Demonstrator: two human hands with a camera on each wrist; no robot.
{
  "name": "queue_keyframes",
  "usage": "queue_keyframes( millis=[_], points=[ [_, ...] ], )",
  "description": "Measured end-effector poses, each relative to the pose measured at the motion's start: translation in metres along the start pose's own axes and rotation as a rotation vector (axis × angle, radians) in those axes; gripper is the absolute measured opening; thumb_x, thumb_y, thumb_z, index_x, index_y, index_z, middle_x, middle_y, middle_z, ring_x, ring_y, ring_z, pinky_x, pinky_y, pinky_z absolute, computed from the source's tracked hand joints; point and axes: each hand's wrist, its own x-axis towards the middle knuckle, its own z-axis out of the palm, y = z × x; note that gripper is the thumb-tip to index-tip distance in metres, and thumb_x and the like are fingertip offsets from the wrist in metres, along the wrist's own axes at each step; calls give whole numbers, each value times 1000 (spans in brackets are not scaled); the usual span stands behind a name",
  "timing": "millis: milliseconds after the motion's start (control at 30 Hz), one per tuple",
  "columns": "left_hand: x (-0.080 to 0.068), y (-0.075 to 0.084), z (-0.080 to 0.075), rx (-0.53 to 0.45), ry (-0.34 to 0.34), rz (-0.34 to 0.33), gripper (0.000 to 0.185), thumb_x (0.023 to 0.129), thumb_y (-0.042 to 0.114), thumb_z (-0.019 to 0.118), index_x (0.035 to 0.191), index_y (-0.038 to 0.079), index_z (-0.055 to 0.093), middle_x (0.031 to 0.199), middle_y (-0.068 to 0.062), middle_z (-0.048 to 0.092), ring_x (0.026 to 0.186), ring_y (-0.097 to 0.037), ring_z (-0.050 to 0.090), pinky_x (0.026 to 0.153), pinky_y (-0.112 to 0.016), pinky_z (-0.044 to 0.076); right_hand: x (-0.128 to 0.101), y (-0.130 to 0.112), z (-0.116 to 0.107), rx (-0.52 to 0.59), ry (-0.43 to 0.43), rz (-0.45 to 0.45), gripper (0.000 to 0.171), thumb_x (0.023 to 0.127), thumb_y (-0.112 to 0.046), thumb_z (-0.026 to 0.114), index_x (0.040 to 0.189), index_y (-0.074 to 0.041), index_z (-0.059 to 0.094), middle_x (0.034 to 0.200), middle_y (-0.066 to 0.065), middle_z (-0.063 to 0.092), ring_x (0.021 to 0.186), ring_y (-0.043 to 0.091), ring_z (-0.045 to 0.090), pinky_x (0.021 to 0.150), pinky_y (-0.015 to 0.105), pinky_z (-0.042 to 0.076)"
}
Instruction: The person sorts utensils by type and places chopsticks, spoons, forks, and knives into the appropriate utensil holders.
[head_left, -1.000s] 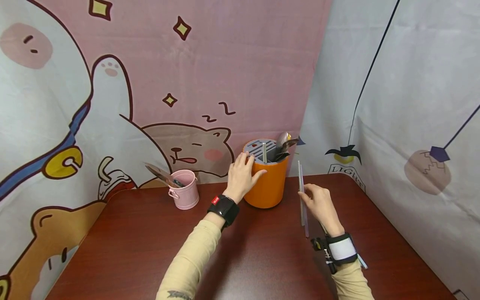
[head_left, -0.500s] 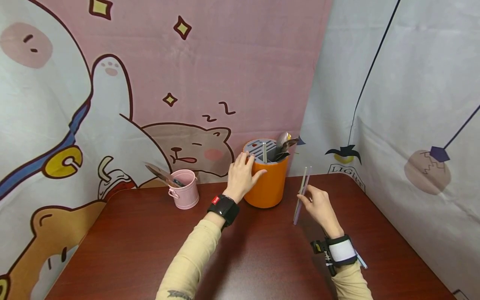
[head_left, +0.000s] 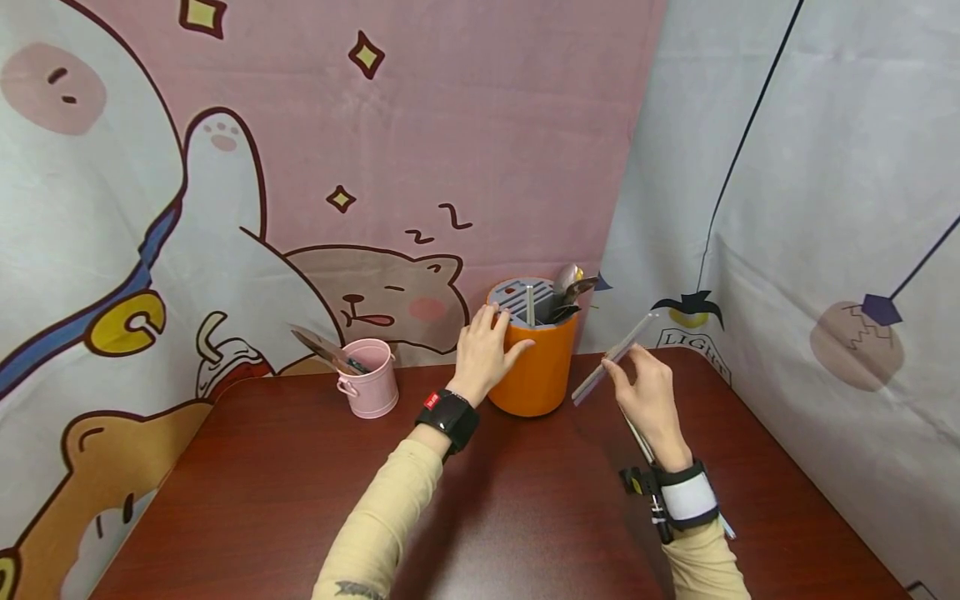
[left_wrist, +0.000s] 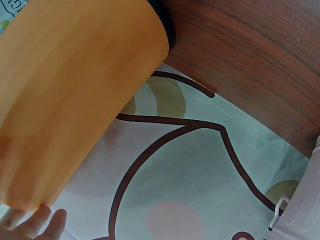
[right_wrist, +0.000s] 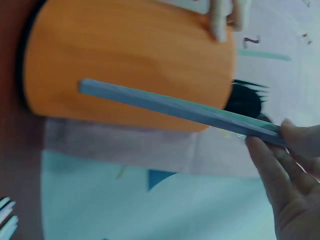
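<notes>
A: Head view first. Where are the sticks?

B: The right hand (head_left: 651, 398) pinches a pair of pale sticks (head_left: 611, 359) in its fingertips. Their long axis slants from low-left to high-right, the low end pointing at the orange holder (head_left: 534, 367), just beside it but apart.

A: And the other hand?

B: The left hand (head_left: 483, 350) is wrapped on the holder's left wall near the rim, so it's the one touching. The holder carries spoons (head_left: 567, 292) and a metal handle in its grey slotted top. Well to the left, a pink bucket (head_left: 369, 379) holds a knife (head_left: 321, 348).

A: Left wrist view?

B: Holder wall (left_wrist: 75, 95) fills it, standing on the table (left_wrist: 250, 65); fingertips (left_wrist: 37, 225) show at the bottom edge.

A: Right wrist?

B: The sticks (right_wrist: 175, 107) run across the front of the holder (right_wrist: 130, 50), gripped at one end by the fingers (right_wrist: 280, 165). Whether they touch the holder I can't tell.
</notes>
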Motion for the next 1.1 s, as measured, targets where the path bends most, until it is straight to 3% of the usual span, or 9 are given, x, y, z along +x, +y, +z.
queue_keyframes(
  millis=[200,333,600,700,867,1000,1100],
  points=[
    [0,0,-1,1,7,3,64,85,61,56,124,12,56,129,-10,53,125,-26,51,85,-43,52,16,-22,-5,62,144,-45,15,79,5,70,93,3,65,87,17,68,82,27,64,77,10,40],
    [0,0,-1,3,1,1,64,85,61,56,125,11,56,129,-10,53,126,-27,51,85,-42,52,25,-37,-7,114,230,-54,13,81,4,69,94,3,66,88,18,68,84,22,63,80,10,40],
    [1,0,0,3,-8,-7,63,85,62,56,124,12,55,130,-9,52,126,-26,50,86,-42,51,41,-57,-3,247,375,-57,11,84,1,68,94,5,68,88,19,68,85,-1,60,67,3,46],
    [0,1,0,1,-11,-7,63,85,61,56,124,12,55,130,-9,52,127,-26,50,86,-42,51,46,-60,2,271,390,-62,11,84,0,68,95,4,68,89,18,67,84,-4,59,68,5,49],
    [0,1,0,0,-28,-11,64,86,61,55,126,12,55,131,-10,52,128,-26,49,87,-42,51,50,-62,11,257,367,-77,11,86,-3,67,96,2,67,92,15,68,87,4,63,73,6,50],
    [0,1,0,1,-32,-13,64,86,62,55,126,12,55,130,-9,52,128,-26,49,87,-42,51,53,-61,19,224,309,-93,11,87,-3,66,97,1,67,93,15,68,89,18,67,74,6,49],
    [1,0,-1,1,-21,-10,63,85,61,56,125,12,55,130,-10,52,127,-26,50,87,-42,51,56,-61,26,181,252,-125,11,87,-3,65,97,2,65,94,16,67,89,27,67,71,14,54]
  ],
)
